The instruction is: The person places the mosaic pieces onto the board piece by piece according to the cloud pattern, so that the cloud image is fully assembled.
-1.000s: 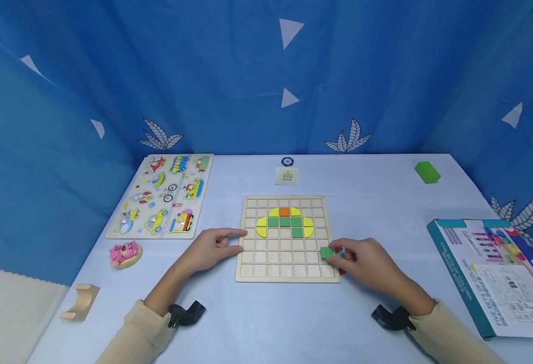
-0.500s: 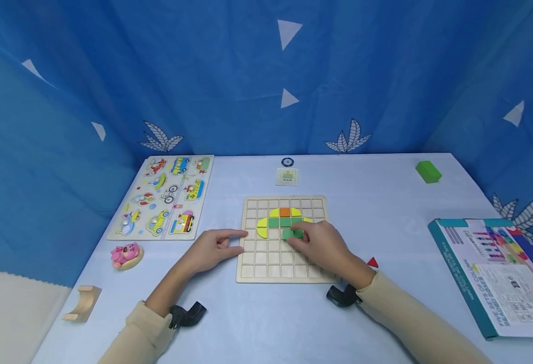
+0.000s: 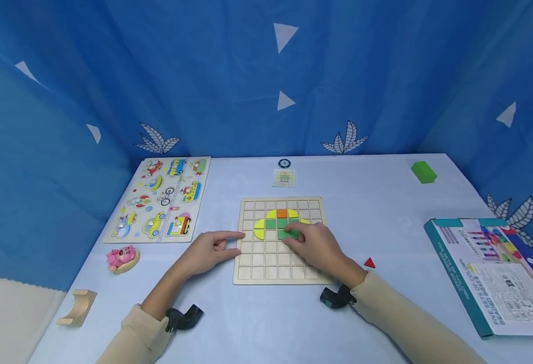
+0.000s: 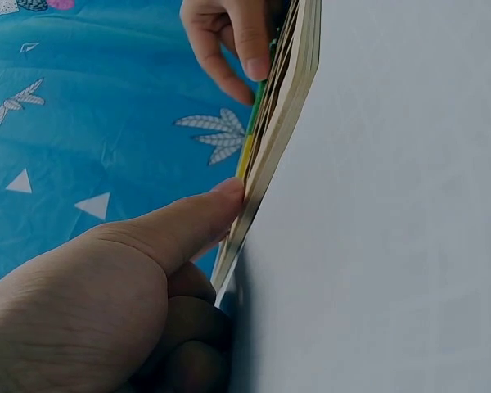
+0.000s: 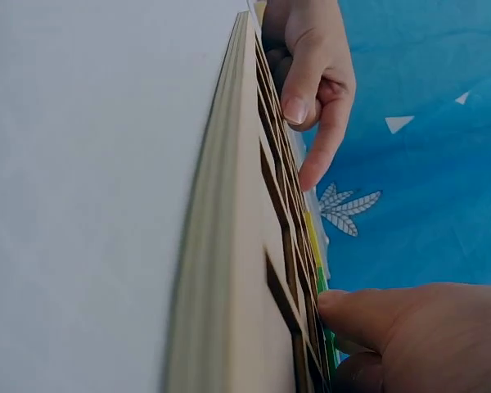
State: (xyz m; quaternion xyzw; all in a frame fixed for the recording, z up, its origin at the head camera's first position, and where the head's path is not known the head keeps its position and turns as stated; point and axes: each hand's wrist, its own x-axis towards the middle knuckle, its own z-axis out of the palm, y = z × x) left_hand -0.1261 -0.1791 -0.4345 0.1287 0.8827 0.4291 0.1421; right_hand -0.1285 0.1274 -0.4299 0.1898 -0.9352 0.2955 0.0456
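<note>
A wooden grid board (image 3: 257, 273) lies flat, with yellow quarter-round tiles (image 3: 259, 233), an orange square tile (image 3: 282, 213) and green square tiles (image 3: 270, 223) set in its upper cells. At its left edge rests my left hand (image 3: 208, 251), thumb and forefinger stretched apart against the rim. My right hand (image 3: 315, 244) reaches over the board from the right. Its thumb and forefinger pinch another green square tile (image 3: 281, 234) at a cell below the green row. That hand hides some tiles on the right of the pattern.
A small pattern card (image 3: 284, 178) lies beyond the board. A red triangle tile (image 3: 369, 263) is right of it. Left are a picture puzzle (image 3: 189, 205), a pink bear figure (image 3: 122, 257) and a wooden arch (image 3: 79, 307). Right are a green block (image 3: 424, 172) and a flat box (image 3: 480, 303).
My right hand has carried the green square tile from the board's right edge leftward to the middle cells, uncovering the red triangle. My left hand has stayed at the left edge.
</note>
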